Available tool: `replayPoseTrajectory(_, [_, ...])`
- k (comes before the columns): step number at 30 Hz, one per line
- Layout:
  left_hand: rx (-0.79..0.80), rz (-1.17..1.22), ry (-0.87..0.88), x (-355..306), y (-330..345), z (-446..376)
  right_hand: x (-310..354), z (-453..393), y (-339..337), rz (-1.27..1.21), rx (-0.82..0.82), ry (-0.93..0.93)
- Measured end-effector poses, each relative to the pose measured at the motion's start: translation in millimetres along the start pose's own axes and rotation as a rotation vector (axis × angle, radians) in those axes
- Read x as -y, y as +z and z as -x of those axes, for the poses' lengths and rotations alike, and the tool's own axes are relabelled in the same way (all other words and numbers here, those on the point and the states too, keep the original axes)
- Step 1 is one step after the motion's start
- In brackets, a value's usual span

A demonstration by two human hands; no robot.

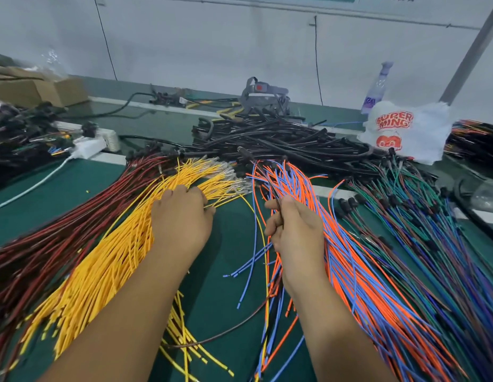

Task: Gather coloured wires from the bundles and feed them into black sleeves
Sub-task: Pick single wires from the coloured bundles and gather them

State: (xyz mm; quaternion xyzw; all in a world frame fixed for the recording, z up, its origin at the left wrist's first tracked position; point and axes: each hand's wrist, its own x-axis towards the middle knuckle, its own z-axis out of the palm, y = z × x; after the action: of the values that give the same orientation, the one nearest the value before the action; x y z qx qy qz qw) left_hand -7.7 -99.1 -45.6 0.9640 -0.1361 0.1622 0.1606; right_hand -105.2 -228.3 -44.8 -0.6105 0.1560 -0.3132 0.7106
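Here the left hand (182,213) lies on the yellow wires (107,260), its fingertips curled into the strands near their plugged ends, seemingly picking one out, though whether it has pinched a single wire I cannot tell; the right hand (292,230) is closed round a small gathered bunch (267,271) of blue, orange and yellow wires with a thin dark one among them, their tails hanging below the fist over the green table (228,255); the orange and blue bundle (358,271) spreads just beside that hand, the dark red wires (47,238) lie to the left of the yellow, and the green and blue wires (421,216) to the far right; the black sleeves (281,139) are heaped beyond the bundles, well apart from both hands; these wires look light, thin and limp, smooth enough to slide from a loose grip and quick to tangle; I would take each one close to its end, where it is easier to steer, and keep the bunch held tight and even so the tips enter a sleeve together.
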Motion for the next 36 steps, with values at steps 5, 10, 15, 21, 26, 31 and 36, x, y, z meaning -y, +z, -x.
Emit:
replayPoseTrajectory(5, [0.034, -0.033, 0.049, -4.3, -3.6, 1.0, 2.5, 0.5, 2.4, -0.016, -0.014, 0.011])
replayPoseTrajectory(10, [-0.155, 0.183, 0.066, -7.6, -4.1, -0.4, 6.2, 2.2, 2.1, -0.026, -0.014, 0.014])
replayPoseTrajectory(15, [-0.057, 0.726, -0.162, -10.8, -5.3, -2.3, 8.4, 5.4, 5.7, 0.043, 0.031, -0.078])
replayPoseTrajectory(21, [0.207, 1.184, -0.339, -9.3, -10.4, -6.3, 6.5, 9.4, 9.1, 0.132, 0.055, -0.106])
replayPoseTrajectory(26, [0.181, 1.373, -0.153, -17.8, -26.5, 0.4, 5.4, 9.4, 8.9, 0.063, 0.054, -0.084])
replayPoseTrajectory(31, [0.350, 1.437, -0.193, -39.2, -24.9, 10.1, 3.4, 9.0, 10.8, 0.091, 0.120, -0.091])
replayPoseTrajectory(36, [0.339, 1.456, -0.216, -50.1, -13.4, 17.7, -1.9, 9.0, 11.7, 0.174, 0.106, -0.162])
